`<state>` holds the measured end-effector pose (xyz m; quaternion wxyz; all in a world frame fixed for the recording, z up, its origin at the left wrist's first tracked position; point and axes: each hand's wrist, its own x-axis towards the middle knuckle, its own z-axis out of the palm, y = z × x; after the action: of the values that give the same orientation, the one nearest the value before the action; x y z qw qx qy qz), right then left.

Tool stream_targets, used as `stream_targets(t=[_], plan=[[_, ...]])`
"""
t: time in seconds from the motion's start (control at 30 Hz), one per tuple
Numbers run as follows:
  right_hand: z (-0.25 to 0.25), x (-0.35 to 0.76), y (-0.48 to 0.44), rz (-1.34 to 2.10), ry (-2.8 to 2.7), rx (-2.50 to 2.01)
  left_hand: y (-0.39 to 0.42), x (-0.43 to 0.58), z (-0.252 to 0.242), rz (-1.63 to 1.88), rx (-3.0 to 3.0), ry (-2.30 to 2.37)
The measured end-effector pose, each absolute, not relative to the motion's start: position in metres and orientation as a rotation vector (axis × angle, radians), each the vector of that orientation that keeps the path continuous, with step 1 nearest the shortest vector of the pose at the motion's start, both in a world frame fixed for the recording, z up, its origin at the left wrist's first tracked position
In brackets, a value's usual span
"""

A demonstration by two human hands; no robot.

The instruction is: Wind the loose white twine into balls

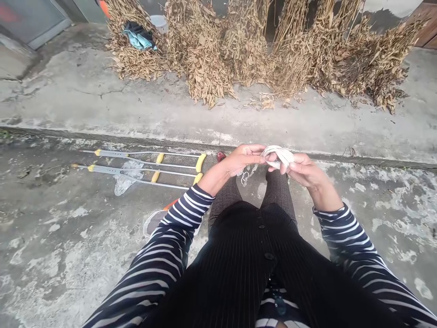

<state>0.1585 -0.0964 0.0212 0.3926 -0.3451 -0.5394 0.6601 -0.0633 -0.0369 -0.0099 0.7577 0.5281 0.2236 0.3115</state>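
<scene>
A small coiled bundle of white cord or strap (280, 154) is held up in front of my legs, at the middle of the view. My left hand (243, 159) grips its left side between thumb and fingers. On the bundle's right side, my right hand (301, 169) pinches it with bent fingers. Both hands are close together, with the bundle spanning the short gap between them. Below them on the ground lies a thin white string (244, 177), near my left wrist.
Two grey crutches (146, 165) with yellow pads lie left on the concrete, over a clear plastic bag (128, 177). A shoe (153, 221) is beside my left sleeve. Beyond a low step edge (153, 139), dried plant bundles (208, 59) lean, with a blue-black cloth (139, 36) on them.
</scene>
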Motion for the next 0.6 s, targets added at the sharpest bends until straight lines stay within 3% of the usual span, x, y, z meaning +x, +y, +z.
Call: stream_targets(t=[0.6], plan=[[0.002, 0.155, -0.095, 1.689, -1.062, -1.03, -0.05, -0.068, -0.027, 0.765, 1.315, 0.695]])
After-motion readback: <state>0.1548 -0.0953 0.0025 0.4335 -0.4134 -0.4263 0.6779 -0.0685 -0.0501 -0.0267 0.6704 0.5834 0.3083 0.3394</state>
